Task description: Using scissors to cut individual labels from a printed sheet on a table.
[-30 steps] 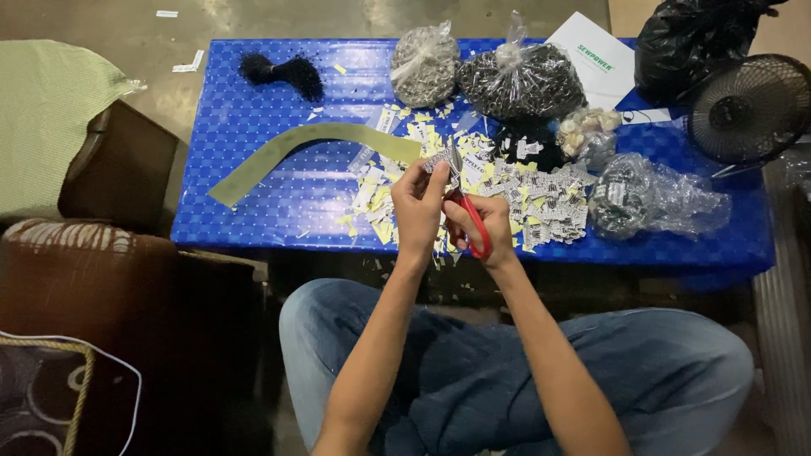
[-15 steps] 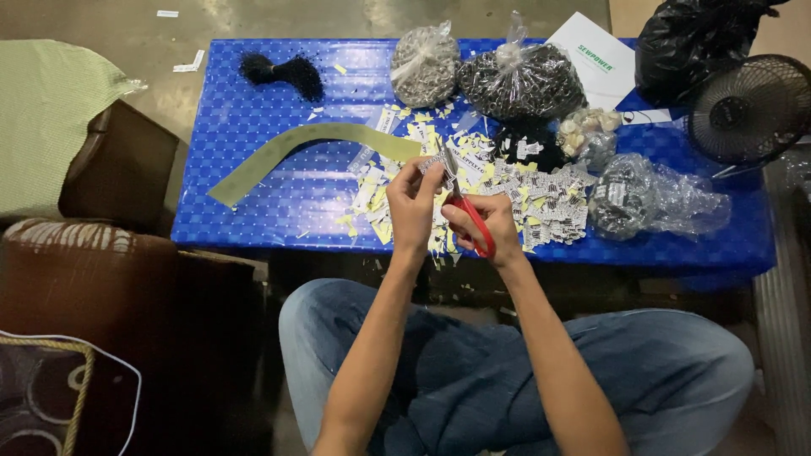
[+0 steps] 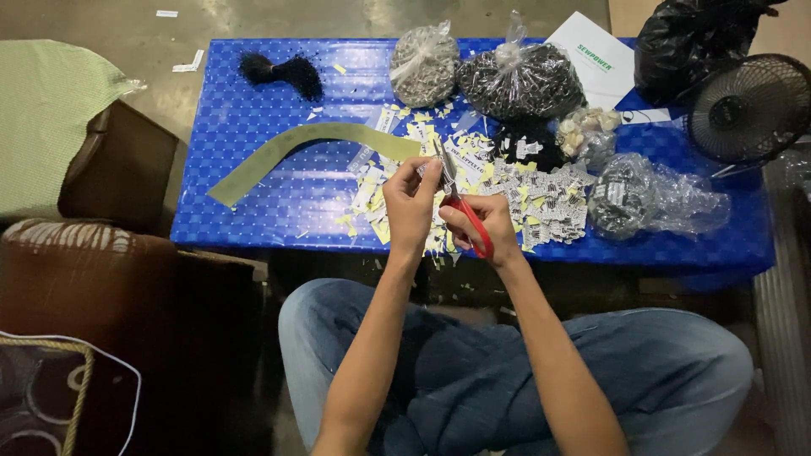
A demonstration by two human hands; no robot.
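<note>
So you're sitting cross-legged right up against the low blue counter [image 3: 253, 169], which keeps both hands over its near edge so the offcuts drop onto the heap instead of your jeans. Your right hand [image 3: 481, 228] is closed through the red handles of the scissors [image 3: 460, 211], blades pointing up and away from you, and your left hand [image 3: 411, 203] is pinched shut on a small paper tag [image 3: 436, 169], holding it right at the blades; the two hands are basically touching, which makes sense since a piece that small needs steadying close to the cut. Can't tell from here if the blades are open or closed on it. Just beyond your hands sits the pile of cut paper labels and yellowish scraps [image 3: 541, 198], spread across the middle of the counter within easy reach. To the left of it lies a long curved olive strip [image 3: 287, 148], and further back a black tuft [image 3: 283, 72]. Along the far edge you've got clear bags of small dark bits [image 3: 515, 76], another crinkled clear bag [image 3: 650, 194] to the right of the pile, plus a small black fan [image 3: 748, 105] at the right end, well apart from the paper
</note>
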